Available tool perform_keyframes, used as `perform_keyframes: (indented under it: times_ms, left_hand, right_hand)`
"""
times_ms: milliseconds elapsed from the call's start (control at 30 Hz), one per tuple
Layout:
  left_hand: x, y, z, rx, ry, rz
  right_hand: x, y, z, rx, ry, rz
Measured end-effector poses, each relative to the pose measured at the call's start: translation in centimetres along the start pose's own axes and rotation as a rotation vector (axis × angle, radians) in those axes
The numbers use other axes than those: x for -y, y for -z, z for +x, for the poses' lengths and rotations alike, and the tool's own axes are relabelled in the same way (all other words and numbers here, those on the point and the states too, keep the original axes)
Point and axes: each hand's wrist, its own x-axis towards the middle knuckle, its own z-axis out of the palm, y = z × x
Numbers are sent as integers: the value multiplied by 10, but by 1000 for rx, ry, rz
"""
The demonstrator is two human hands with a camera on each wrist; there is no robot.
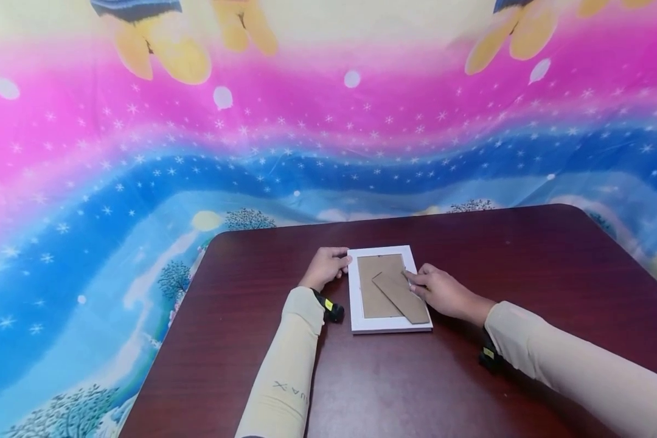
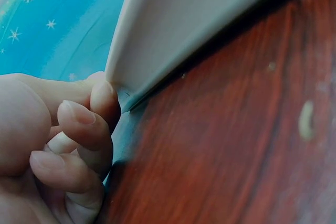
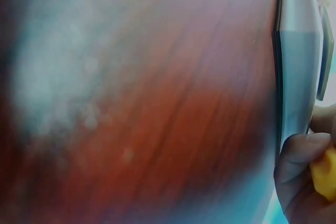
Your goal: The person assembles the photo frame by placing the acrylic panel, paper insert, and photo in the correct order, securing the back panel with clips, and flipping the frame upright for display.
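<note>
A white picture frame [image 1: 353, 292] lies on the table with its back upward. Its brown backing board [image 1: 369, 301] shows, and a brown stand leg [image 1: 407, 298] slants across that toward the near right corner. At the far left corner my left hand [image 1: 327, 267] grips the frame's edge between thumb and fingers; the left wrist view shows the other fingers curled below. My right hand [image 1: 440, 295] is at the frame's right side, index finger over the board's edge. Its curled fingers hold a small yellow object [image 3: 324, 174], cut off by the picture's edge, so its kind is unclear.
The dark red wooden table [image 1: 241, 328] has rounded far corners. Behind it hangs a colourful cloth [image 1: 306, 134] with snowflakes and trees. A small pale fleck [image 2: 306, 120] lies on the tabletop. Each wrist carries a black camera [image 1: 333, 310].
</note>
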Motion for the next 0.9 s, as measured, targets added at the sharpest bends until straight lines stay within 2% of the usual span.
perform_keyframes:
  times_ms: [167,333,633,900]
  left_hand:
    - [-1,0,0,-19,7,10]
    - [0,-1,0,-9,16,7]
    - [2,-1,1,-2,19,3]
    - [1,0,2,0,13,5]
  right_hand:
    - [1,1,-1,-16,40,-68]
    - [1,2,-3,-13,0,-88]
    - [5,4,-1,23,-152,58]
    - [5,6,2,68,-162,100]
